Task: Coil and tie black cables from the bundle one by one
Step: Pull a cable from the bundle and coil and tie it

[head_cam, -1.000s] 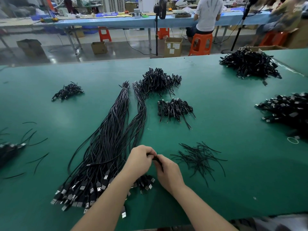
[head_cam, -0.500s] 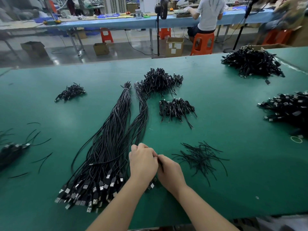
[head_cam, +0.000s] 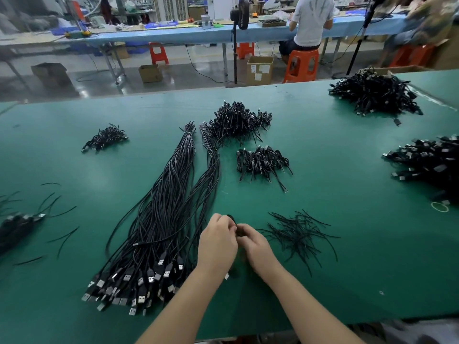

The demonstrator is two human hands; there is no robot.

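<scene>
Green table [head_cam: 323, 244]: both hands, left hand [head_cam: 217, 244] and right hand [head_cam: 255, 247], pinch one coiled cable [head_cam: 238, 230].

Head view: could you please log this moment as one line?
left hand: grips coiled cable | right hand: pinches same cable | cable bundle: on table, left | loose ties: right

Person: two bare forearms, left hand [head_cam: 218, 240] and right hand [head_cam: 255, 247] ungloved, without sleeves, rings or watch.
</scene>
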